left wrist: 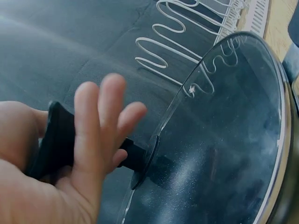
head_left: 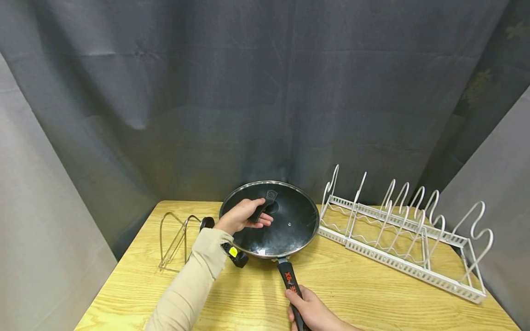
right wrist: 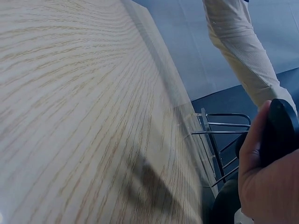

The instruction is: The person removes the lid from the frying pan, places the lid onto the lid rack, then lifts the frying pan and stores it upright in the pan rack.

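Observation:
A dark pan point(head_left: 248, 253) with a long black handle point(head_left: 288, 275) stands on the table, topped by a glass lid point(head_left: 296, 220) with a metal rim. My left hand point(head_left: 244, 215) has the lid's black knob point(head_left: 270, 196) between thumb and fingers. From the left wrist view, that hand point(left wrist: 88, 158) holds the knob point(left wrist: 58, 140) with its fingertips reaching past it. Near the table's front, my right hand point(head_left: 312, 310) grips the pan handle, thumb along the top. The right wrist view shows this hand point(right wrist: 271, 186) wrapped around the black handle end point(right wrist: 280, 130).
A white wire rack point(head_left: 407, 259) with several upright loops stands on the right. To the left is a small metal wire stand point(head_left: 174, 243). Black parts, one with a yellow sticker point(head_left: 233, 251), show beside the pan. Behind the wooden table point(head_left: 248, 299) hangs a grey curtain point(head_left: 265, 101).

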{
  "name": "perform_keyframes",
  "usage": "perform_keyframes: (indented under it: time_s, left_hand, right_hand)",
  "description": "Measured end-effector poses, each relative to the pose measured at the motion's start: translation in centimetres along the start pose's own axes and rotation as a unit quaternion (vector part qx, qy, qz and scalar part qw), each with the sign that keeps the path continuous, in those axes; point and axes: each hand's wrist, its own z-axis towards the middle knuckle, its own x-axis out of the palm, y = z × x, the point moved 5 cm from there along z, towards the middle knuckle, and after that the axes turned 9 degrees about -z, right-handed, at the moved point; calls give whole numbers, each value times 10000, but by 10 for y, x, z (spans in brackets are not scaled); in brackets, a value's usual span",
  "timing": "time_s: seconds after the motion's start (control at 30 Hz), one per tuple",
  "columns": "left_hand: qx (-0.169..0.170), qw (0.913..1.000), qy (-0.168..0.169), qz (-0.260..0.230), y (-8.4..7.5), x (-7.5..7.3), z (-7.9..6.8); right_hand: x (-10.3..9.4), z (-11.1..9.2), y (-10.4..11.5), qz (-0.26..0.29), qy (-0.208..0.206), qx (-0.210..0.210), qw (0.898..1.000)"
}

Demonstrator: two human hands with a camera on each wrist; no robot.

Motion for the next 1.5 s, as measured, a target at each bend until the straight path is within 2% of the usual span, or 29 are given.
perform_keyframes:
  time_s: [0.23, 0.4, 0.6, 1.1, 1.5]
  left_hand:
    - [-51, 9987, 185, -463, 3, 1, 3]
    - [-187, 9959, 198, -867, 5, 1, 5]
    - [-217, 9940, 173, -1057, 7, 1, 5]
    - [-275, 9946, 2, -997, 8, 2, 8]
    - [-354, 9952, -82, -912, 8, 2, 9]
  right_hand:
    - [-1, 0, 0, 20, 12, 42, 10000]
    - [-1, 0, 0, 4, 3, 39, 10000]
    - [-1, 1, -2, -62, -51, 36, 10000]
    - [-3, 1, -3, 56, 2, 132, 9999]
    - [-4, 4, -6, -201, -128, 39, 9997]
